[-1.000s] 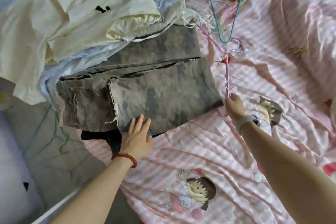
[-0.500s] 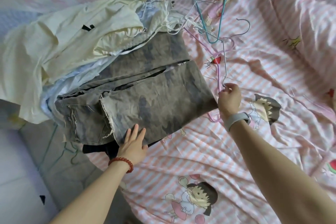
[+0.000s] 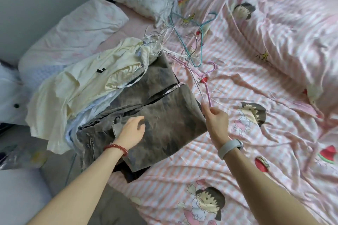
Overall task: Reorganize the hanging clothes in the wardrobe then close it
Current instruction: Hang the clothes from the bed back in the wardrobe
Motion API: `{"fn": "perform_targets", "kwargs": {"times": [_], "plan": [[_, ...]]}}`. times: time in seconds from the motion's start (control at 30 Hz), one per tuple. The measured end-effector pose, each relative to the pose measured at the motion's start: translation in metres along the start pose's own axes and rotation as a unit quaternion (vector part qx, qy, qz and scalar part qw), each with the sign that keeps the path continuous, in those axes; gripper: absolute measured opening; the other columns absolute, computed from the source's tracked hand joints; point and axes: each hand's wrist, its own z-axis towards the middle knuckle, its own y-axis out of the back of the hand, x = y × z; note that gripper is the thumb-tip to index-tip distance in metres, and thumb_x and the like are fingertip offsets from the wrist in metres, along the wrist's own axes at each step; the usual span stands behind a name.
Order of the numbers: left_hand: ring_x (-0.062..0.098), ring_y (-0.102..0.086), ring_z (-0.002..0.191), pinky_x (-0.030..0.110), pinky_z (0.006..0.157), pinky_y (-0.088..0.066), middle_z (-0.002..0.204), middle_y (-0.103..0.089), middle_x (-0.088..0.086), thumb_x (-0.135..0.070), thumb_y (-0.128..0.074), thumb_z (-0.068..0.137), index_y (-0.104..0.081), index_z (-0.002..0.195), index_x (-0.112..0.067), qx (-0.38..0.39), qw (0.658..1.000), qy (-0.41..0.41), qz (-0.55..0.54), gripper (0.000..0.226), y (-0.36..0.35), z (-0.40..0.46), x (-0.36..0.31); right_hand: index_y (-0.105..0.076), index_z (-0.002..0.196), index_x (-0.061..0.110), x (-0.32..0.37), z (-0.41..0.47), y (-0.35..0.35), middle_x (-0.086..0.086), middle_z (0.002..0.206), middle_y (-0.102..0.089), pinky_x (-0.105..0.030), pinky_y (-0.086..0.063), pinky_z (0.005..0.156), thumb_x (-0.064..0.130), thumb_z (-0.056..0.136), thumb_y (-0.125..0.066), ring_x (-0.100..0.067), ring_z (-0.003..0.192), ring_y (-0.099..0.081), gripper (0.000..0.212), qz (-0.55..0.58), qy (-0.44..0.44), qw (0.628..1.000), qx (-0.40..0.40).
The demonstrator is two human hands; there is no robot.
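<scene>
From the head camera, the pink hanger (image 3: 204,82) lies on the striped bedsheet (image 3: 237,160), long axis running away from the person, hook at the far end. Its far part tangles among other hangers (image 3: 192,42), hard to separate. The right hand (image 3: 216,118) pinches its near end; the left hand (image 3: 132,131), fingers relaxed, rests on the camouflage trousers (image 3: 164,115).
</scene>
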Motion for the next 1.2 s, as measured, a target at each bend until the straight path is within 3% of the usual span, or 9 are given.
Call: {"fn": "perform_targets", "kwargs": {"times": [0.13,0.3,0.37,0.5,0.63,0.8,0.97,1.07,1.2], "plan": [[0.021,-0.029,0.135,0.032,0.108,-0.025,0.149,-0.026,0.006,-0.02,-0.04,0.098,-0.026,0.144,-0.015,-0.104,0.99,-0.096,0.012,0.049,0.038,-0.001,-0.042,-0.042,0.049,-0.003,-0.014,-0.039,0.016,-0.006,0.048,-0.029,-0.028,-0.024,0.051,0.04,0.087,-0.055,-0.014,0.048,-0.027,0.059,-0.001,0.031,0.999,-0.006],[0.017,0.008,0.143,0.037,0.115,-0.002,0.156,0.007,-0.005,-0.028,-0.038,0.098,-0.004,0.148,-0.027,-0.136,0.963,-0.211,0.094,0.06,0.056,-0.008,-0.087,-0.034,0.043,0.009,-0.016,-0.081,0.039,0.005,0.042,-0.025,-0.019,-0.022,0.046,0.031,0.089,-0.057,-0.008,0.042,-0.026,0.056,-0.04,0.134,0.99,0.024],[0.017,0.011,0.142,0.042,0.115,0.0,0.156,-0.001,-0.007,-0.03,-0.036,0.099,-0.015,0.147,-0.027,-0.127,0.95,-0.235,0.16,0.053,0.062,-0.01,-0.097,-0.033,0.044,0.009,-0.013,-0.086,0.046,0.006,0.042,-0.025,-0.02,-0.023,0.046,0.03,0.088,-0.059,-0.009,0.043,-0.025,0.055,-0.052,0.163,0.985,0.033],[0.017,-0.031,0.134,0.041,0.113,-0.01,0.13,-0.052,-0.002,-0.03,-0.037,0.098,-0.056,0.12,-0.019,-0.114,0.926,-0.276,0.232,0.031,0.077,-0.02,-0.086,-0.047,0.046,0.009,-0.012,-0.088,0.05,0.001,0.042,-0.037,-0.024,-0.029,0.047,0.039,0.083,-0.061,-0.008,0.043,-0.031,0.05,-0.078,0.166,0.982,0.047],[0.023,-0.056,0.103,0.035,0.092,-0.039,0.103,-0.066,0.003,-0.032,-0.05,0.093,-0.067,0.103,-0.014,-0.119,0.922,-0.311,0.2,0.027,0.086,-0.052,-0.041,-0.059,0.051,0.013,-0.014,-0.09,0.044,0.0,0.046,-0.052,-0.032,-0.042,0.05,0.049,0.081,-0.059,-0.013,0.045,-0.047,0.047,-0.148,0.195,0.968,0.048],[0.02,-0.06,0.072,0.028,0.062,-0.04,0.075,-0.065,-0.002,-0.049,-0.031,0.088,-0.068,0.083,-0.016,-0.197,0.922,-0.277,0.185,0.05,0.081,-0.108,0.032,-0.066,0.066,0.019,0.004,-0.096,0.023,0.005,0.056,-0.06,-0.028,-0.042,0.045,0.053,0.085,-0.046,-0.016,0.051,-0.052,0.044,-0.309,0.419,0.853,-0.017],[0.015,-0.06,0.073,0.035,0.06,-0.05,0.075,-0.066,-0.005,-0.059,-0.031,0.086,-0.067,0.079,-0.025,-0.278,0.946,-0.159,0.054,0.05,0.057,-0.17,0.08,-0.055,0.103,0.023,0.033,-0.111,-0.028,-0.006,0.087,-0.061,-0.043,-0.029,0.088,0.022,0.088,-0.044,-0.025,0.088,-0.05,0.019,-0.309,0.573,0.756,-0.071],[0.012,-0.06,0.07,0.034,0.059,-0.05,0.075,-0.066,-0.007,-0.05,-0.034,0.085,-0.055,0.088,-0.031,-0.312,0.944,-0.105,-0.008,0.029,0.042,-0.21,0.098,-0.055,0.103,0.021,0.045,-0.13,-0.052,-0.005,0.095,-0.054,-0.051,-0.019,0.103,0.005,0.082,-0.052,-0.024,0.098,-0.046,0.027,-0.277,0.637,0.714,-0.09],[0.003,-0.052,0.065,0.018,0.05,-0.037,0.07,-0.064,-0.012,-0.044,-0.039,0.086,-0.064,0.076,-0.028,-0.366,0.926,-0.086,-0.035,0.031,0.019,-0.266,0.114,-0.049,0.096,0.017,0.064,-0.158,-0.075,-0.004,0.101,-0.043,-0.055,-0.007,0.11,-0.01,0.071,-0.062,-0.028,0.108,-0.044,0.039,-0.245,0.689,0.681,-0.042]]}}
